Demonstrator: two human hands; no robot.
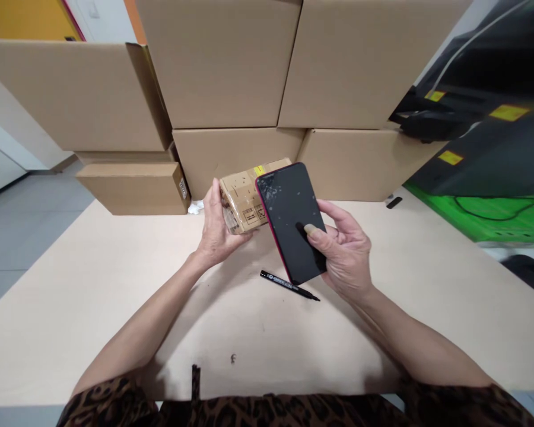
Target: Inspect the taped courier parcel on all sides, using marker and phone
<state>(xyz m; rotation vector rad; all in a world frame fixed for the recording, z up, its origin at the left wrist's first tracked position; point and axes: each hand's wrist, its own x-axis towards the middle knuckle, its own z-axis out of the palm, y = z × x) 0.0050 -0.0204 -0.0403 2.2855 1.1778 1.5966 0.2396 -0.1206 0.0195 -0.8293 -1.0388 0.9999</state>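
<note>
My left hand point(216, 228) grips the near left end of a small taped cardboard box point(240, 196), with printed marks and a yellow label on it. In my right hand point(345, 249) is a smartphone point(289, 219) with a dark screen and a red edge. My thumb lies on the screen, and the phone hides the box's right part. White specks or cracks show near the phone's upper left corner. A black marker pen point(289, 284) lies uncapped on the table below the phone, whose lower end overlaps it in view.
Large cardboard boxes point(222, 65) are stacked along the table's back. A flat carton point(137, 187) stands at the back left. A small black piece point(394, 203), perhaps a cap, lies at the back right. Beyond the table point(115, 296) on the right are dark equipment and a green surface point(493, 216).
</note>
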